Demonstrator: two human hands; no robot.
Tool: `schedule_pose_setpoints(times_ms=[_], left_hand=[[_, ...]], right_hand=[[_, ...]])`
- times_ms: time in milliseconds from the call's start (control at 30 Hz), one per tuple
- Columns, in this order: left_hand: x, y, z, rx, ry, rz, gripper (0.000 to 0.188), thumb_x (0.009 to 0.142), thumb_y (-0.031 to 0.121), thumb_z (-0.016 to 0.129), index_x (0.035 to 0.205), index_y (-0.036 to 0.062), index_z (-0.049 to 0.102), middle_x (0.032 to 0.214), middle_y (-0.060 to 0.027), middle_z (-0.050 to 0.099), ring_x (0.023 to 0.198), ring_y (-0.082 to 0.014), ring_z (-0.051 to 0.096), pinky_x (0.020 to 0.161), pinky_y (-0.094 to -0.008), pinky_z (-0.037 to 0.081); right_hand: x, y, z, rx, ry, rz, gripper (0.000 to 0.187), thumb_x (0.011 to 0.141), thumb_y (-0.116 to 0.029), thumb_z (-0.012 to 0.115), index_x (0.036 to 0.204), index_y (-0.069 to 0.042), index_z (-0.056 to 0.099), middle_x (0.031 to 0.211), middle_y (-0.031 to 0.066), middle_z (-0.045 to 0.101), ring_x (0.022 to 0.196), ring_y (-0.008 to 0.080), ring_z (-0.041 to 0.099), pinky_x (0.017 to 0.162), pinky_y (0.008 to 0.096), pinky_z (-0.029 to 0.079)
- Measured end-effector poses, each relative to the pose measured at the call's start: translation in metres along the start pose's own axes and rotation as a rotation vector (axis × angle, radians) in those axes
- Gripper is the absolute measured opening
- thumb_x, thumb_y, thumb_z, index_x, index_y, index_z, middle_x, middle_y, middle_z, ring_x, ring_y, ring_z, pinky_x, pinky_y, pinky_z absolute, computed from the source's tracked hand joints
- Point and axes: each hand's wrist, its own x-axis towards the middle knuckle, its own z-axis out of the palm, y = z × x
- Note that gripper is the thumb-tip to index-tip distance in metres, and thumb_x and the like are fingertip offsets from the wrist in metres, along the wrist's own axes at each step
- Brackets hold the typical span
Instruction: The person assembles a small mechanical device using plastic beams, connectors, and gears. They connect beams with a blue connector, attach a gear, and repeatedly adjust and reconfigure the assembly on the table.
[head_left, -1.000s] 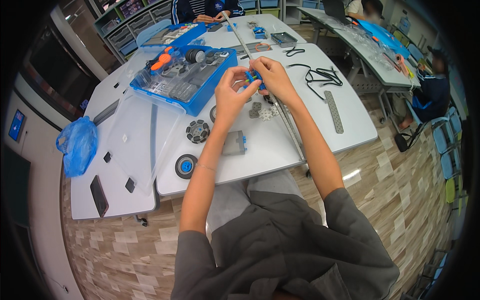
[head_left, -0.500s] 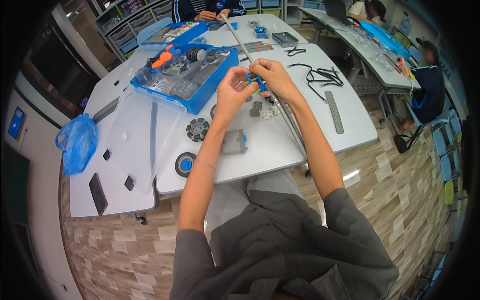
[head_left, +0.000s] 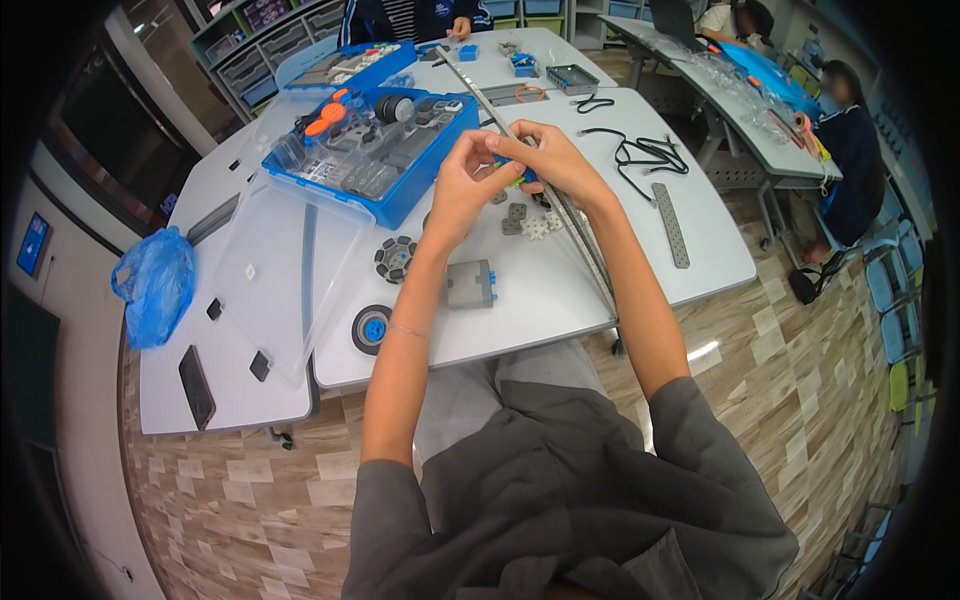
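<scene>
My left hand (head_left: pixel 465 185) and my right hand (head_left: pixel 560 168) meet over the white table. Between their fingertips they pinch a small blue and green plastic building piece (head_left: pixel 528 176), mostly hidden by the fingers. A long grey perforated beam (head_left: pixel 580 245) slants from the far side of the table, past my right hand, to the near edge. Whether my right hand also grips this beam, I cannot tell. Below the hands lie small grey plates (head_left: pixel 513 219) and white gears (head_left: pixel 541 227). A grey block with blue pegs (head_left: pixel 470 285) sits beside my left forearm.
A blue parts box (head_left: pixel 400 205) stands left of my hands, with a clear lid (head_left: pixel 290 290) beside it. Wheels (head_left: pixel 371 328), black cables (head_left: pixel 640 152), a flat grey plate (head_left: pixel 670 225), a phone (head_left: pixel 196 387) and a blue bag (head_left: pixel 153 287) lie around. Another person (head_left: pixel 415 22) sits opposite.
My fingers have closed further over the blue and green piece, which now shows less. The person opposite has moved their hands apart. A person at the right has shifted their head.
</scene>
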Motion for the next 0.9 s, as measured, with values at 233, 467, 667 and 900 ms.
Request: schedule_pose_setpoints(times_ms=[233, 467, 667, 900], left_hand=[[0.001, 0.0, -0.008, -0.374, -0.027, -0.112, 0.035, 0.101, 0.036, 0.052, 0.115, 0.0038, 0.058, 0.107, -0.0049, 0.057, 0.097, -0.0132, 0.055, 0.086, -0.0321, 0.046], [-0.002, -0.016, 0.023, -0.194, 0.402, -0.135, 0.034, 0.102, 0.039, 0.049, 0.093, 0.0077, 0.058, 0.079, 0.0011, 0.049, 0.073, -0.0071, 0.045, 0.065, -0.025, 0.039], [0.001, -0.024, 0.023, -0.172, 0.603, -0.029, 0.026, 0.102, 0.029, 0.044, 0.092, 0.0082, 0.056, 0.081, 0.001, 0.051, 0.073, -0.0078, 0.047, 0.065, -0.0284, 0.042], [-0.004, -0.022, 0.017, -0.062, 0.509, 0.021, 0.026, 0.101, 0.026, 0.044, 0.082, 0.0091, 0.05, 0.078, 0.0016, 0.048, 0.072, -0.0066, 0.045, 0.063, -0.0265, 0.04]], right_hand=[[-0.001, -0.002, 0.001, 0.075, 0.022, -0.043, 0.042, 0.089, -0.046, 0.067, 0.088, -0.005, 0.061, 0.07, 0.0012, 0.058, 0.059, 0.0071, 0.056, 0.046, 0.0207, 0.044], [-0.004, -0.002, 0.027, -0.194, 0.112, -0.121, 0.04, 0.095, -0.039, 0.056, 0.09, 0.001, 0.058, 0.065, 0.0071, 0.06, 0.051, 0.0111, 0.054, 0.044, 0.0265, 0.045], [-0.007, -0.01, 0.044, -0.218, 0.073, -0.141, 0.032, 0.095, -0.029, 0.051, 0.091, 0.002, 0.054, 0.064, 0.0082, 0.059, 0.048, 0.0143, 0.053, 0.045, 0.0287, 0.045], [-0.011, -0.012, 0.042, -0.181, 0.052, -0.073, 0.029, 0.095, -0.03, 0.049, 0.092, -0.001, 0.054, 0.07, 0.005, 0.057, 0.059, 0.0113, 0.054, 0.048, 0.0298, 0.051]])
